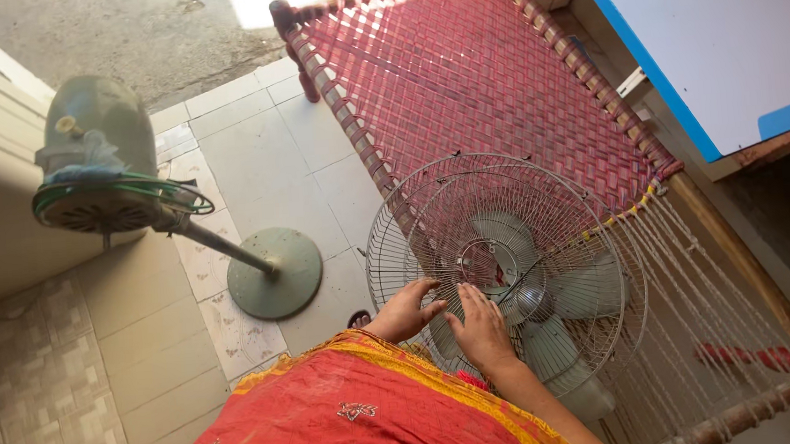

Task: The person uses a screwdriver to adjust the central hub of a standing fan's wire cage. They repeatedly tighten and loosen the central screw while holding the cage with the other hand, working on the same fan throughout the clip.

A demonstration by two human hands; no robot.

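A round wire fan guard (506, 194) with pale green blades (563, 331) behind it lies on the edge of a woven cot. My left hand (405, 311) rests on the guard's lower left wires with its fingers curled. Just to the right, my right hand (480, 326) lies flat on the wires near the hub (497, 261). Neither hand clearly grips anything. My red and orange garment (354, 422) fills the bottom of the view.
The cot (458, 67) has pink woven straps, a wooden frame and white cords (701, 292) at its near end. A pedestal fan motor (98, 151) on a pole with a round base (277, 271) stands on the tiled floor at left. A white board with a blue edge (719, 37) is at upper right.
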